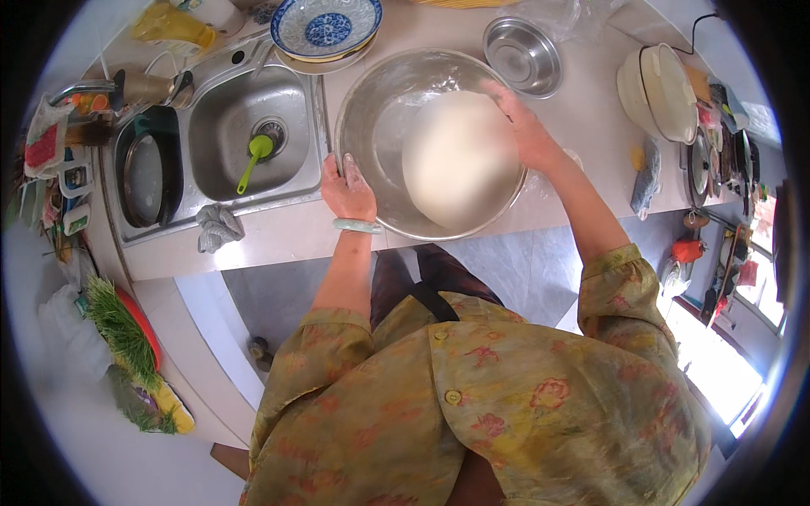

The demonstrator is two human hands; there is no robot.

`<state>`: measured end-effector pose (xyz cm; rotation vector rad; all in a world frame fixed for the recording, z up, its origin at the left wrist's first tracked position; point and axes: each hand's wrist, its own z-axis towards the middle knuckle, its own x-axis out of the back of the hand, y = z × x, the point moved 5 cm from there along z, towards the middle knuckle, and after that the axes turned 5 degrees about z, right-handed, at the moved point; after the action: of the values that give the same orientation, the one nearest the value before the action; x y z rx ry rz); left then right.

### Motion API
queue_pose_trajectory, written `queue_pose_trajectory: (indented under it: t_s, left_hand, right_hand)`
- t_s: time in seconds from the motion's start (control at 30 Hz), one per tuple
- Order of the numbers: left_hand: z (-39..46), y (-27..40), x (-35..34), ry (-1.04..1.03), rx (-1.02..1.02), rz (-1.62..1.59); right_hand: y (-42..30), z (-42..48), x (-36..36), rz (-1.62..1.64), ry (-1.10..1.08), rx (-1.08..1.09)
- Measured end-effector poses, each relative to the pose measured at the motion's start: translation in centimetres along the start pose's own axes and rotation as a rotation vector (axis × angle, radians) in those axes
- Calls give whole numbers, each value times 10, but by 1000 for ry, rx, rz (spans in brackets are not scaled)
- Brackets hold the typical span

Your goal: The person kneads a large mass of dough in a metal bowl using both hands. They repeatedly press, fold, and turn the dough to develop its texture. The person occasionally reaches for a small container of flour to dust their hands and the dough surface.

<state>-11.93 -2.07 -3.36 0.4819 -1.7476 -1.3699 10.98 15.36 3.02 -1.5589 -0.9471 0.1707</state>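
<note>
A wide stainless steel basin (386,120) stands at the counter's front edge. Inside it, towards the right, lies a large pale ball of what looks like dough (452,161); its surface is blurred. White flour-like traces mark the basin's far inner wall. My left hand (348,190), whitened at the fingers and with a pale green bangle at the wrist, grips the basin's left rim. Across the right rim lies my right hand (522,126), its fingers reaching inside beside the dough. Whether these fingers hold the rim or press the dough is hard to see.
Left of the basin is a steel sink (215,126) with a lime-green ladle (256,158) and a grey cloth (218,228) by its edge. Stacked plates (326,28) and a small steel bowl (522,57) stand behind. A cream container (658,92) sits at right.
</note>
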Motion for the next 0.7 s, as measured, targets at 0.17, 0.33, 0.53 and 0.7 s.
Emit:
queue_pose_trajectory:
  t_s: [0.17,0.33,0.53,0.7]
  left_hand:
    - [2,-9,-5,5,-61,106]
    - [1,-12,-1,-4,-32,81]
    - [2,-11,-3,3,-17,78]
    - [2,-4,-4,-19,11,16]
  right_hand:
    - [43,32,6,-334,-139,6]
    - [26,74,-15,-240,-312,-288]
    - [6,74,-43,-308,-157,-278]
    - [-24,16,-50,-357,-43,28]
